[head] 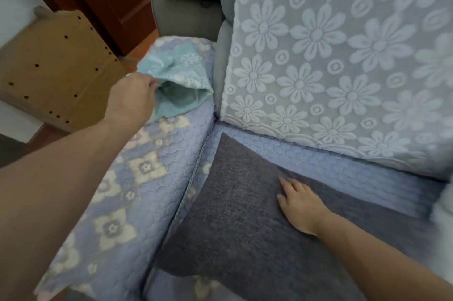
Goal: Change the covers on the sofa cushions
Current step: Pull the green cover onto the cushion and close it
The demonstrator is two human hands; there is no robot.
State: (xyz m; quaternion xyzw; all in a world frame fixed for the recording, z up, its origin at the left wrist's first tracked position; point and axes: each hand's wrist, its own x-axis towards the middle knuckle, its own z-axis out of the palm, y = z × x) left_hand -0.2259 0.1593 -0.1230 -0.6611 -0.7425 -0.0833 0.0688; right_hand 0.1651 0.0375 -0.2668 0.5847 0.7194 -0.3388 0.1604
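Teal cover was pinched in your left hand; your right hand lay flat, holding nothing, on the grey cushion. Best find the opening first.

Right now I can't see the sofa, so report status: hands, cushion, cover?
Left hand grips teal cover on armrest. Right hand flat on grey cushion. Nothing blocking.

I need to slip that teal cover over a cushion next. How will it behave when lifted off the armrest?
Probably floppy: the teal cover lies crumpled in soft folds where the left hand pinches it. Likely light, since one edge gathers easily. It may sag shut, as its open mouth already droops on the quilted armrest.
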